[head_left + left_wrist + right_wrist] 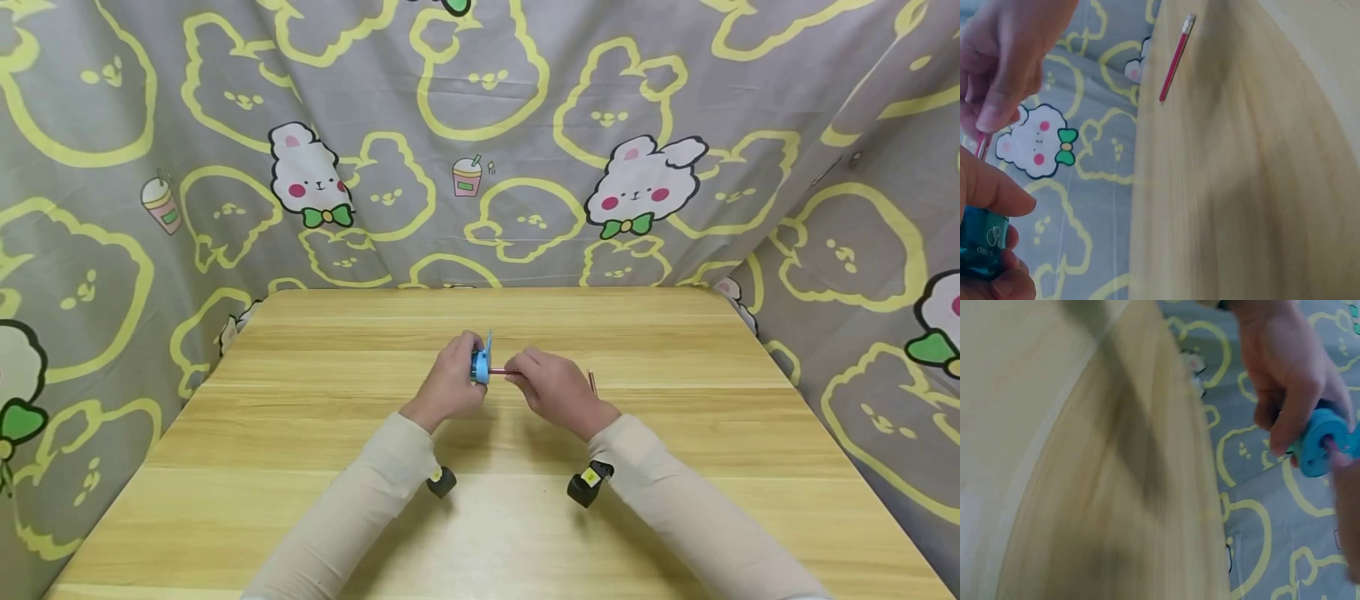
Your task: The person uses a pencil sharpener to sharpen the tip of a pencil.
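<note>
A blue pencil sharpener is gripped in my left hand, above the far middle of the table. In the left wrist view, its translucent teal body shows between the fingers and thumb. My right hand pinches a reddish pencil that lies level between the two hands. In the right wrist view, the pencil's end sits in the hole on the sharpener's round blue face; its tip is hidden inside. A blue flap stands up from the sharpener in the head view.
A second red pencil lies on the wooden table, to the right of my right hand and partly hidden by it in the head view. Patterned grey curtain hangs behind the table and along both sides.
</note>
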